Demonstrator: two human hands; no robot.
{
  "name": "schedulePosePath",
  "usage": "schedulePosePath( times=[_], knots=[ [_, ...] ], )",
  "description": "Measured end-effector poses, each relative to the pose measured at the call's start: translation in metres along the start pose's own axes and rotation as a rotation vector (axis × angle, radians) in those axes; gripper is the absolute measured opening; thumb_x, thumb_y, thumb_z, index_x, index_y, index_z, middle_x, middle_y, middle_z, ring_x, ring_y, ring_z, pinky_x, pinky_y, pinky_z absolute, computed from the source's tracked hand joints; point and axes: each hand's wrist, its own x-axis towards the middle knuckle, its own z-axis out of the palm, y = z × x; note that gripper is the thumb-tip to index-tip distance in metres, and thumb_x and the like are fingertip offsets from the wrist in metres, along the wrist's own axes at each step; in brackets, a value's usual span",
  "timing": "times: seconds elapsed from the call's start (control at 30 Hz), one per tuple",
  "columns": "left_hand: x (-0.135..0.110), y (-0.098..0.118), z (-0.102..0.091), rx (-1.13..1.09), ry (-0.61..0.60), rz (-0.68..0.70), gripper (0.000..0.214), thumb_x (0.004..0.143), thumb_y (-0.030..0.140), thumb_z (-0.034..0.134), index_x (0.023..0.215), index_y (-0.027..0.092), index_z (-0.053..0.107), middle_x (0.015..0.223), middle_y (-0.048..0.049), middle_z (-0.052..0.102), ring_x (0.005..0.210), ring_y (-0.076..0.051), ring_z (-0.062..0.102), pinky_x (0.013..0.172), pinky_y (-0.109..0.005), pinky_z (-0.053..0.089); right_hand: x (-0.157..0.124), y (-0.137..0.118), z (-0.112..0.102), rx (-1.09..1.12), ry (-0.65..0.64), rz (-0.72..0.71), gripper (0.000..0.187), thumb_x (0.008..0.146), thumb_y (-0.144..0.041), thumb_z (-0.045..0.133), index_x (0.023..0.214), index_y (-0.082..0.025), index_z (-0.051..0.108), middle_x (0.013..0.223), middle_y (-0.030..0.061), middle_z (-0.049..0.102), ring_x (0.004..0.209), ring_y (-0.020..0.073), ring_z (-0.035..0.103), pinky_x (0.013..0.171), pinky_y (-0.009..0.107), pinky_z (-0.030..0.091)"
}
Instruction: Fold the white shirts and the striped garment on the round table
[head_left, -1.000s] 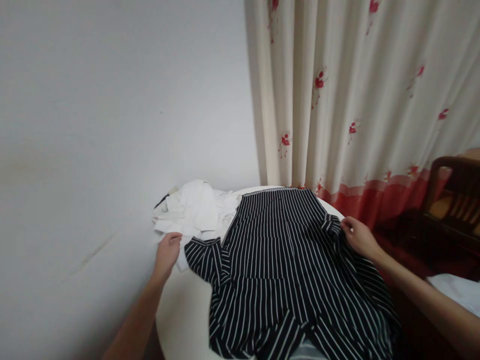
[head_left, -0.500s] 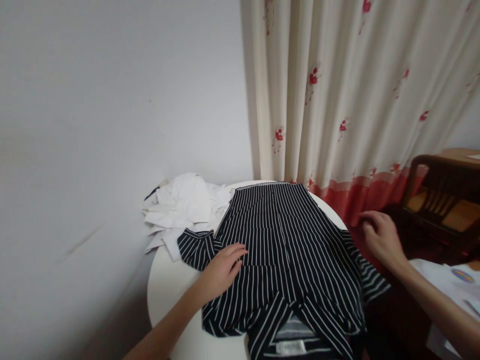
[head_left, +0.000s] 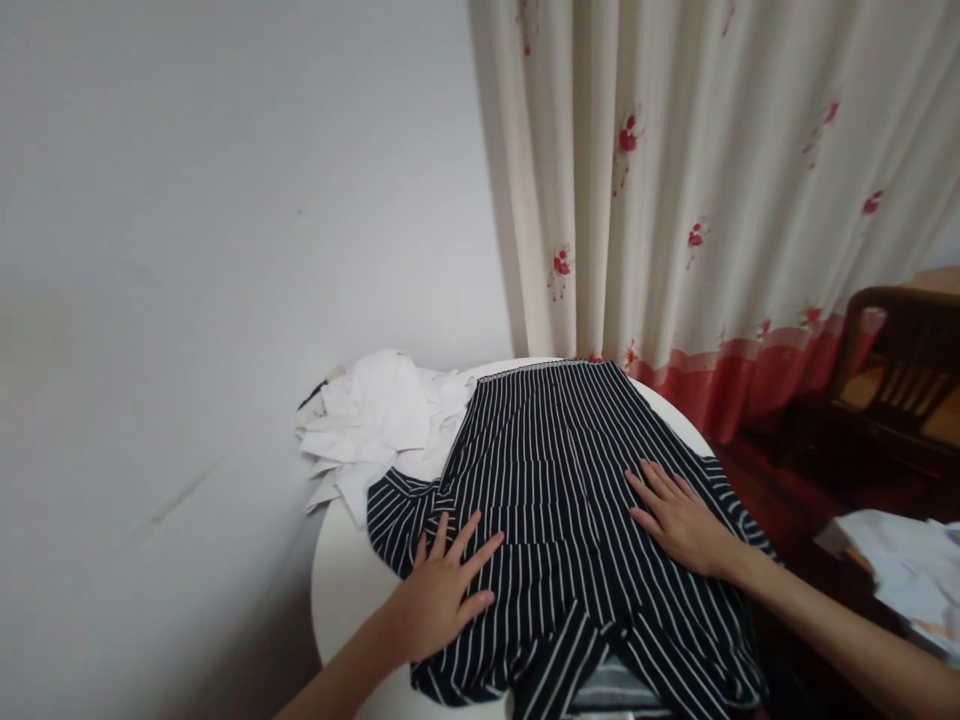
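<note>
A black shirt with white stripes [head_left: 555,480] lies spread face up, its collar towards me and its hem at the far side. Beneath it is a round white table [head_left: 341,590]. My left hand [head_left: 442,595] rests with spread fingers on the shirt's left part, near the left sleeve. On the shirt's right part my right hand [head_left: 675,515] lies flat, fingers apart. Neither hand grips the cloth. The right sleeve hangs over the table's edge, partly behind my right forearm.
A heap of white cloth or paper [head_left: 382,410] sits at the table's back left, against the wall [head_left: 225,250]. Behind the table hangs a floral curtain [head_left: 660,200]. To the right stand a wooden chair [head_left: 862,330] and a pile of white items [head_left: 892,565].
My right hand has come in from beyond the table's right edge onto the shirt. My left hand has spread its fingers and shifted slightly towards me. The view has tilted a little.
</note>
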Motion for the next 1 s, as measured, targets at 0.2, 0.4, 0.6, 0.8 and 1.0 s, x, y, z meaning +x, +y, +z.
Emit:
schedulePosePath(
  times=[0.2,0.4,0.6,0.8,1.0],
  knots=[
    [0.077,0.002,-0.026,-0.09,0.099,0.156,0.052,0.097,0.05,0.052,0.147,0.038,0.048,0.157,-0.0017,0.044,0.146,-0.033,0.036,0.119,-0.055,0.029,0.044,-0.01,-0.014,0.0,0.011,0.049,0.052,0.101,-0.044,0.038,0.14,-0.015,0.057,0.152,0.0191,0.047,0.144,0.0329,0.04,0.115,0.052,0.034],
    [0.206,-0.01,-0.022,-0.051,0.304,-0.119,0.05,0.101,0.04,0.038,0.146,0.021,0.049,0.159,-0.0135,0.038,0.148,-0.035,0.03,0.116,-0.061,0.026,0.124,-0.007,-0.002,0.0,0.024,0.143,0.056,0.102,-0.041,0.036,0.15,-0.014,0.043,0.16,0.0179,0.034,0.15,0.0312,0.027,0.117,0.054,0.027],
    [0.236,-0.04,-0.002,-0.035,0.341,-0.183,0.051,0.099,0.049,0.042,0.145,0.028,0.05,0.159,-0.0107,0.039,0.148,-0.04,0.028,0.115,-0.068,0.02,0.126,0.007,0.015,-0.038,-0.037,0.169,0.058,0.103,-0.045,0.031,0.153,-0.017,0.042,0.16,0.0178,0.034,0.15,0.0307,0.027,0.119,0.053,0.022],
    [0.264,-0.088,-0.032,-0.018,0.448,-0.217,0.046,0.104,0.033,0.029,0.139,0.013,0.051,0.142,-0.0182,0.057,0.133,-0.028,0.05,0.115,-0.044,0.031,0.123,0.01,0.025,-0.083,0.023,0.137,0.057,0.101,-0.043,0.034,0.151,-0.017,0.045,0.158,0.0169,0.038,0.149,0.0321,0.03,0.117,0.054,0.025],
    [0.298,-0.144,-0.052,-0.053,0.371,-0.277,0.055,0.106,0.043,0.025,0.133,0.007,0.056,0.141,-0.0199,0.059,0.131,-0.028,0.054,0.11,-0.038,0.037,0.123,0.013,0.029,-0.085,0.03,0.124,0.058,0.101,-0.043,0.033,0.151,-0.016,0.045,0.159,0.0179,0.037,0.148,0.0332,0.03,0.118,0.055,0.024]
  ],
)
